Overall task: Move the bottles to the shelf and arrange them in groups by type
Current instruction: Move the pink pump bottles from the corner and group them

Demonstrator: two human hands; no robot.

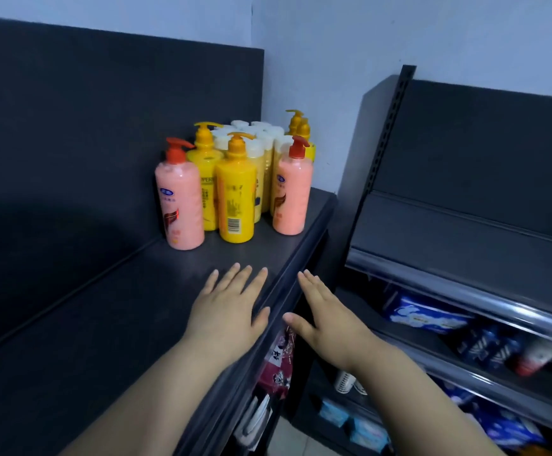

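A cluster of bottles stands at the far right end of a dark shelf top (pixel 103 307). Two pink pump bottles with red pumps flank it, one at the left (pixel 182 205) and one at the right (pixel 292 192). Between them stands a yellow pump bottle (pixel 236 195), with another yellow one (pixel 203 172) behind it and more at the back right (pixel 301 133). Several pale yellow bottles with white caps (pixel 261 139) fill the middle. My left hand (pixel 231 307) hovers flat over the shelf, fingers apart, holding nothing. My right hand (pixel 324 317) is spread at the shelf's front edge, also empty.
A second dark shelving unit (pixel 465 209) stands at the right, its upper tier bare. Its lower tiers hold blue packets (pixel 429 317) and other goods. A red packet (pixel 277 363) hangs under the near shelf. A grey wall lies behind.
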